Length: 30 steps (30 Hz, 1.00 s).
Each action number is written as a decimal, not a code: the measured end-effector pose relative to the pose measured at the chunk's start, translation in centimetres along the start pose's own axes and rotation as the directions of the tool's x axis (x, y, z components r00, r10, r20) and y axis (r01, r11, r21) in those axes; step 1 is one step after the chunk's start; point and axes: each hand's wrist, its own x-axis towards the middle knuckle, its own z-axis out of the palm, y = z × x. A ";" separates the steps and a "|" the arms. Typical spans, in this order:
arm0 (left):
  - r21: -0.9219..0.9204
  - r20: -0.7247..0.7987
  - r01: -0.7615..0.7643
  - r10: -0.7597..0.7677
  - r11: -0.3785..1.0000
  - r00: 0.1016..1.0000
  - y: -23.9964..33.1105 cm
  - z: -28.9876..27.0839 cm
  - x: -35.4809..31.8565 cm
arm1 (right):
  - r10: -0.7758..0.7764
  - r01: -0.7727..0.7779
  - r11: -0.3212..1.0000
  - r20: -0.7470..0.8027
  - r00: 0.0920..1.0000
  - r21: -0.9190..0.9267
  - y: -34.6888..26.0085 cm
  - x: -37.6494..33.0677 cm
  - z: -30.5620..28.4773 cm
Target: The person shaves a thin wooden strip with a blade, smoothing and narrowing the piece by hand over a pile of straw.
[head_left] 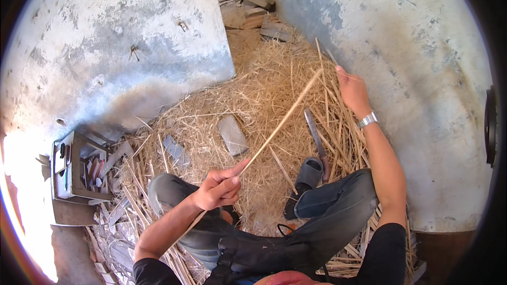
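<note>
My left hand (pixel 217 187) grips a long pale reed (pixel 282 121) near its lower end, above my left knee. The reed slants up and to the right over the straw. My right hand (pixel 353 92), with a metal watch on the wrist, reaches out to the pile of reeds (pixel 338 126) by the right wall and pinches thin stalks there. A long knife (pixel 316 137) with a dark blade lies on the straw between my two hands. I sit with legs in dark trousers, and a grey sandal (pixel 307 174) is on my right foot.
Loose straw (pixel 253 95) covers the floor between two plastered walls. A flat grey stone (pixel 232 134) and a smaller one (pixel 174 150) lie in it. A small metal box of tools (pixel 74 166) stands at the left. Stacked wood pieces (pixel 259 18) sit in the far corner.
</note>
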 end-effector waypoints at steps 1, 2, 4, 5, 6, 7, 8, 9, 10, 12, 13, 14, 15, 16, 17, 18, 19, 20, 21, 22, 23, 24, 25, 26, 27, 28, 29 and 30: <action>-0.006 0.016 -0.024 0.024 1.000 1.000 0.2 -0.2 0.0 | -0.010 0.010 1.000 -0.007 1.000 0.006 -0.5 0.3 -0.2; -0.010 0.006 -0.034 0.034 0.999 0.999 0.3 -0.4 -0.2 | 0.113 -0.128 0.971 0.084 0.990 0.204 -1.1 0.0 -0.8; 0.019 0.036 -0.057 0.056 0.998 0.998 0.2 -0.2 -0.2 | 0.228 -0.297 0.874 0.214 0.950 0.385 -2.3 -1.5 -2.9; 0.011 0.036 -0.050 0.049 0.999 0.998 0.0 -0.3 -0.2 | 0.265 -0.392 0.725 0.297 0.917 0.566 -4.9 -2.0 -4.3; 0.015 0.035 -0.045 0.045 0.999 0.998 -0.1 -0.5 -0.1 | 0.279 -0.468 0.529 0.376 0.884 0.708 -7.1 -2.4 -5.0; 0.019 0.040 -0.042 0.041 0.999 0.998 -0.1 -0.5 0.1 | 0.286 -0.468 0.534 0.371 0.884 0.704 -8.2 -2.7 -5.2; 0.017 0.043 -0.038 0.037 0.999 0.998 -0.2 -0.6 0.3 | 0.231 -0.454 0.492 0.392 0.891 0.742 -9.2 -2.9 -4.9; 0.025 0.041 -0.026 0.025 0.999 0.999 -0.2 -0.4 0.4 | 0.172 -0.440 0.447 0.408 0.897 0.779 -9.9 -3.1 -4.8; 0.033 0.039 -0.013 0.012 0.999 0.999 -0.2 -0.2 0.4 | 0.173 -0.441 0.446 0.408 0.896 0.779 -10.3 -3.3 -4.3; 0.029 0.060 -0.016 0.014 0.999 0.998 -0.5 -0.3 0.7 | 0.089 -0.297 0.570 0.302 0.949 0.766 -10.7 -3.5 -3.6; 0.023 0.077 -0.019 0.018 1.000 0.997 -0.6 -0.3 0.7 | 0.090 -0.296 0.570 0.300 0.950 0.766 -10.8 -3.5 -3.7; 0.025 0.077 -0.018 0.016 1.000 0.997 -0.5 -0.3 0.8 | 0.093 -0.337 0.524 0.340 0.936 0.782 -11.0 -3.5 -3.9; 0.007 0.071 -0.008 0.008 1.000 0.997 -0.4 -0.2 0.8 | 0.094 -0.377 0.477 0.380 0.920 0.794 -11.1 -3.5 -4.0; -0.012 0.064 0.001 -0.001 1.000 0.998 -0.3 -0.1 0.7 | 0.095 -0.377 0.475 0.380 0.920 0.795 -11.1 -3.5 -4.0; -0.011 0.065 0.001 0.000 1.000 0.998 -0.2 -0.1 0.7 | 0.060 -0.373 0.445 0.388 0.920 0.814 -11.0 -3.5 -4.1; -0.049 0.058 0.019 -0.016 0.999 0.998 -0.1 0.0 0.6 | 0.025 -0.370 0.414 0.395 0.918 0.832 -10.9 -3.5 -4.2; -0.088 0.052 0.037 -0.032 0.995 0.998 0.0 0.0 0.6 | 0.025 -0.369 0.414 0.395 0.919 0.832 -10.8 -3.5 -4.3; -0.087 0.052 0.034 -0.030 0.996 0.998 0.0 0.0 0.5 | 0.035 -0.372 0.419 0.394 0.918 0.829 -10.8 -3.5 -4.4; -0.088 0.039 0.035 -0.032 0.996 0.999 0.1 -0.1 0.4 | 0.044 -0.374 0.423 0.394 0.918 0.825 -10.8 -3.6 -4.5; -0.088 0.026 0.036 -0.034 0.995 0.999 0.1 -0.1 0.4 | 0.042 -0.373 0.424 0.393 0.919 0.825 -10.7 -3.6 -4.6; -0.088 0.026 0.033 -0.031 0.996 0.999 0.1 -0.1 0.3 | 0.061 -0.304 0.465 0.313 0.948 0.831 -10.5 -3.8 -4.5; -0.077 0.040 0.016 -0.013 0.997 0.999 0.0 -0.2 0.3 | 0.076 -0.236 0.506 0.229 0.970 0.830 -10.3 -3.9 -4.6; -0.066 0.054 0.000 0.004 0.998 0.999 0.0 -0.2 0.4 | 0.073 -0.234 0.507 0.229 0.971 0.830 -10.4 -4.0 -4.8; -0.068 0.052 -0.002 0.005 0.998 0.999 0.0 0.0 0.4 | -0.028 -0.141 0.645 0.207 0.978 0.751 -10.4 -4.0 -5.1; -0.055 0.035 0.000 0.002 0.998 0.999 0.2 0.2 0.3 | -0.131 -0.032 0.757 0.200 0.971 0.653 -10.4 -4.1 -5.3; -0.042 0.017 0.001 -0.001 0.999 1.000 0.3 0.3 0.3 | -0.133 -0.032 0.756 0.202 0.970 0.653 -10.6 -4.1 -5.2; -0.043 0.019 0.001 0.000 0.999 1.000 0.2 0.2 0.3 | -0.122 -0.003 0.814 0.177 0.977 0.581 -10.9 -4.2 -5.3; -0.014 0.041 0.010 -0.010 1.000 0.999 -0.1 -0.2 0.2 | -0.114 0.023 0.864 0.151 0.982 0.502 -11.1 -4.2 -5.4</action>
